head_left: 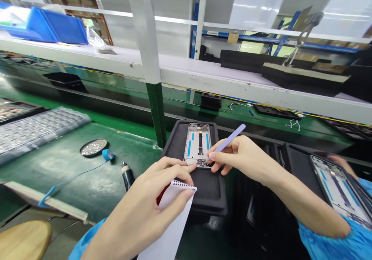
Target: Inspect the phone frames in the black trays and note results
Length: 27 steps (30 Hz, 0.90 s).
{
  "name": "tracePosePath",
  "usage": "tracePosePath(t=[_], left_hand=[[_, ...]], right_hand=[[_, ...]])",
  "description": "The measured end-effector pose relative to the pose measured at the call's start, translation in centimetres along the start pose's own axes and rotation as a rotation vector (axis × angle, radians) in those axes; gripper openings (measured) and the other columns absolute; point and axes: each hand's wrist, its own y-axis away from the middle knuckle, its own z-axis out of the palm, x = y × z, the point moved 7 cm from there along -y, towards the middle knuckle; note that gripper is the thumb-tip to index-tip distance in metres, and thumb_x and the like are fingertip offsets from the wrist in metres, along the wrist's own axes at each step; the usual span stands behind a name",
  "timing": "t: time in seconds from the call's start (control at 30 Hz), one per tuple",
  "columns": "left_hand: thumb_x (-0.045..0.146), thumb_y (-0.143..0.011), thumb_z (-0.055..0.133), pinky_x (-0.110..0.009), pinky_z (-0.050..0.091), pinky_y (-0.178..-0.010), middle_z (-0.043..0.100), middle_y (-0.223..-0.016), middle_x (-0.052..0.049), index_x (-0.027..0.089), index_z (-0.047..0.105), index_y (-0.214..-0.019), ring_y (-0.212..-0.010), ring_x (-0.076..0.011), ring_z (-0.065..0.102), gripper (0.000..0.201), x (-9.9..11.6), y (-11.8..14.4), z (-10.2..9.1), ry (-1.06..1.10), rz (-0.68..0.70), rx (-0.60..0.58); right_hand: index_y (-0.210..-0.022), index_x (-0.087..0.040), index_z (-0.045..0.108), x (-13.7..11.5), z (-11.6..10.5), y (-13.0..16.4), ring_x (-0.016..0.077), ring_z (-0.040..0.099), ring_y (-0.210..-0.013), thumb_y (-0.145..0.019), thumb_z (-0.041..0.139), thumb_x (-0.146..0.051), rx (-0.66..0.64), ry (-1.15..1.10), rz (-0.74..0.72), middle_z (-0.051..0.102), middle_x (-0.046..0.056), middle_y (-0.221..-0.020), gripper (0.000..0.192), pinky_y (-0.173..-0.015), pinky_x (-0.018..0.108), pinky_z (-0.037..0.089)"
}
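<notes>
An opened phone housing [195,145] with blue strips and a black ribbon cable lies in a black foam tray [174,138]. My right hand [235,155] pinches purple tweezers [231,136], their tip down at the small parts along the housing's near end. Between the thumb and fingers of my left hand [154,198] is a white sheet [171,221] with a row of black dots along its top edge. The left fingertips rest at the housing's near left corner. Whether the tweezers' tip grips anything is too small to tell.
To the left are a round dish of small parts [93,147], a dark screwdriver [127,176], a blue wrist cord [78,174] and a plastic-covered tray [43,132]. Another phone housing [343,192] lies at right, beside another person's hand [344,165]. A post [157,112] stands behind the tray.
</notes>
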Motion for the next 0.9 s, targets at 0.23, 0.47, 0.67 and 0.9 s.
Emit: tracePosePath(t=[0.23,0.47,0.67,0.9], left_hand=[[0.032,-0.104,0.071,-0.018,0.064,-0.1,0.088,-0.125,0.001,0.035,0.082,-0.096,-0.121,-0.0194,0.085,0.014,-0.8,0.2,0.2,0.043,-0.035,0.007],[0.026,-0.103,0.073,-0.021,0.064,-0.104,0.088,-0.129,0.003,0.036,0.081,-0.098,-0.125,-0.019,0.082,0.013,-1.1,0.9,0.3,0.04,-0.085,0.002],[0.019,-0.104,0.067,-0.03,0.066,-0.107,0.089,-0.131,0.0,0.032,0.078,-0.097,-0.127,-0.0218,0.081,0.019,-0.6,0.5,0.3,0.07,-0.202,-0.087],[0.019,-0.104,0.065,-0.039,0.064,-0.114,0.085,-0.141,-0.003,0.03,0.078,-0.1,-0.139,-0.0251,0.076,0.018,0.2,0.3,0.3,0.136,-0.384,-0.211]], right_hand=[[-0.081,-0.016,0.085,0.3,0.0,0.7,0.0166,0.084,-0.07,-0.087,0.089,-0.014,0.1,-0.056,0.028,0.085,0.005,-0.072,0.007,-0.061,0.019,0.065],[-0.086,-0.017,0.085,1.0,0.3,1.2,0.0216,0.087,-0.077,-0.085,0.095,-0.033,0.1,-0.082,-0.006,0.086,0.007,-0.08,0.018,-0.065,0.025,0.069],[-0.088,-0.017,0.084,1.7,0.4,1.8,0.0243,0.087,-0.076,-0.072,0.102,-0.058,0.186,-0.201,0.161,0.085,0.008,-0.079,0.048,-0.066,0.027,0.069],[-0.085,-0.018,0.084,1.4,0.9,2.9,0.0253,0.088,-0.075,-0.062,0.099,-0.083,0.295,-0.231,0.289,0.086,0.011,-0.084,0.07,-0.065,0.028,0.071]])
